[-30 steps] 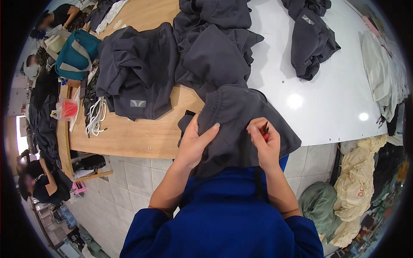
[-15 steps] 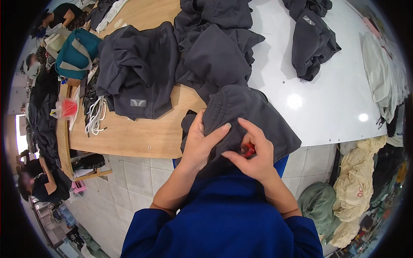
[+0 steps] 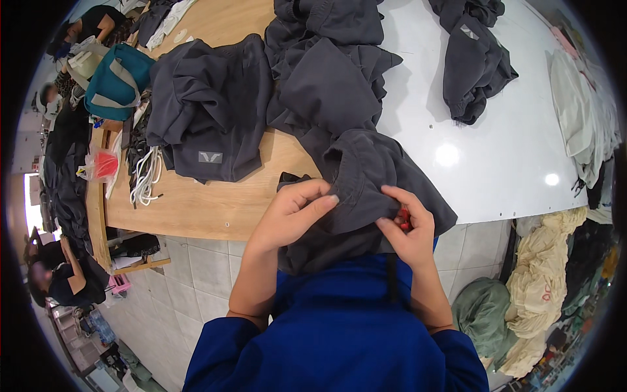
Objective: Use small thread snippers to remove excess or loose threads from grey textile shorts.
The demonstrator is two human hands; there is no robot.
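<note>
A dark grey garment (image 3: 418, 170) with a gathered elastic band lies over the near table edge and hangs towards my lap. My left hand (image 3: 297, 212) is closed on the band's left side, with the thumb on top of the cloth. On the right, my right hand (image 3: 411, 232) pinches a fold of the same garment between thumb and forefinger. A small red object (image 3: 405, 220) sits within the curled fingers of that hand; its kind is mostly hidden.
More dark grey garments (image 3: 326, 85) lie beyond my hands, with a folded one (image 3: 209, 111) to the left and another (image 3: 473, 72) far right. White cords (image 3: 147, 176) and a teal bag (image 3: 117, 81) are on the left. Cream cloth (image 3: 539, 281) is heaped at right. Other people work at far left.
My right hand has moved right and slightly down, and now pinches the cloth. My left hand has shifted left. The garment's band is turned and spread between them.
</note>
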